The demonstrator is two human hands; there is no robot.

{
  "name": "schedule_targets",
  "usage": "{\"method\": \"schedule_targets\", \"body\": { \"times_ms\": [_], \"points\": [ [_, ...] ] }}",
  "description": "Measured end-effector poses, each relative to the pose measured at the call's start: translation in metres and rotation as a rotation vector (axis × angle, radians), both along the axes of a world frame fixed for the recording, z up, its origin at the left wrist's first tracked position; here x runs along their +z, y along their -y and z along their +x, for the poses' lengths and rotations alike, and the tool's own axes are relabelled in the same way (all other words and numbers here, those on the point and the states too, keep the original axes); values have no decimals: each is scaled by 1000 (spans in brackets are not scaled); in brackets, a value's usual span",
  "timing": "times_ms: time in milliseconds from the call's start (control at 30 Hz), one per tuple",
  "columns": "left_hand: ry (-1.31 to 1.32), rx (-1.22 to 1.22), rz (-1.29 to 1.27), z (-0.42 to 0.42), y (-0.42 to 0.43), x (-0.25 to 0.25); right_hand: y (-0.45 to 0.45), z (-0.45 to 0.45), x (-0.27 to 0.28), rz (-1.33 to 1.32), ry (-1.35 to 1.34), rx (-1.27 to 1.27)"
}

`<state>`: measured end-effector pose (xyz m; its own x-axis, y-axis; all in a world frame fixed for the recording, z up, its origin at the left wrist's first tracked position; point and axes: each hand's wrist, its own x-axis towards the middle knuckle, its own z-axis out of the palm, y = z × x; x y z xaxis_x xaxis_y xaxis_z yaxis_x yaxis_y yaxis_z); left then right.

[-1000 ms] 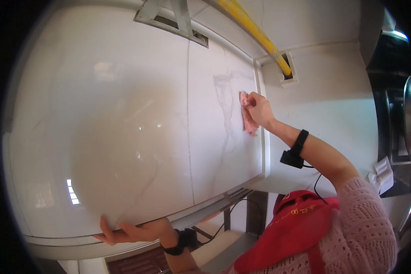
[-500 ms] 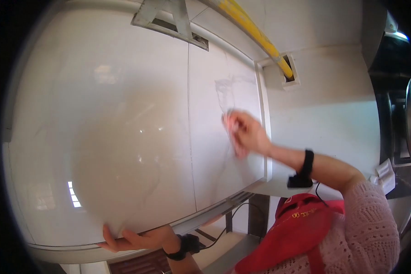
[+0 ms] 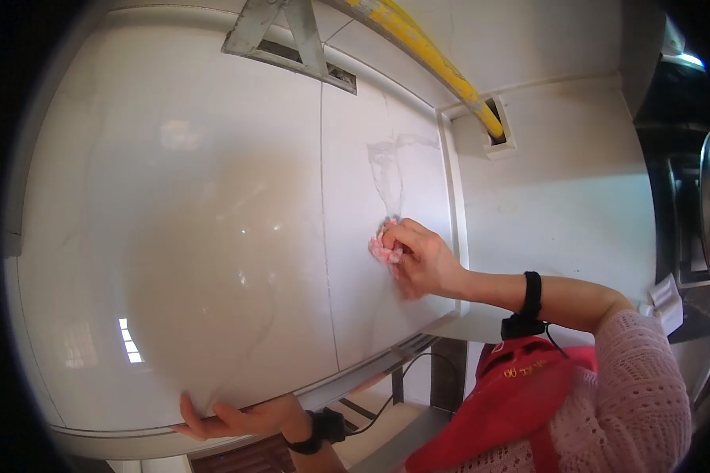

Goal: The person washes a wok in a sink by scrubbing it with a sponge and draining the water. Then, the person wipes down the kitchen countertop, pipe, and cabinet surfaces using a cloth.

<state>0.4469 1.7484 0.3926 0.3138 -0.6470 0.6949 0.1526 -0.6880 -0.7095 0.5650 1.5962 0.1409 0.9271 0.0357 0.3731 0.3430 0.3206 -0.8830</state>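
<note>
My right hand [image 3: 426, 256] is closed around a crumpled pink-and-white cloth [image 3: 384, 246], pressed onto the glossy white tiled surface [image 3: 237, 292]. Faint grey streaks [image 3: 385, 165] mark the tile just above the cloth, and whether they are veining or smears I cannot tell. Over at the near edge of the tiles, my left hand [image 3: 248, 418] rests with its fingers apart, some on the tile and some along the rim. It holds no separate object.
A metal bracket [image 3: 280, 47] meets the tiles at the top, beside a slot. A yellow pipe [image 3: 426, 47] runs into a square wall opening. Dark glossy appliances [image 3: 686, 205] stand at the right. A red apron [image 3: 505, 394] hangs at my front.
My right hand has slid the cloth down the tile, closer to my body, exposing more of the grey streaks. My left hand stays at the edge.
</note>
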Motion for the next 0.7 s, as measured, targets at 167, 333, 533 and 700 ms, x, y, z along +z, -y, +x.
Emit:
{"method": "schedule_targets", "body": {
  "times_ms": [167, 333, 533, 700],
  "points": [
    [-9, -56, -3, -4, -17, 0, 7, 85, -24, 64, -353, 17],
    [-15, 145, -34, -7, 1, -1, 3, 166, -66, -41, -245, -194],
    [-11, 89, -25, -9, -9, 2, -8, 30, -19, -39, 189, -67],
    [18, 113, -58, -8, -2, -2, -5, -43, 13, -127, 237, 121]
  ]
}}
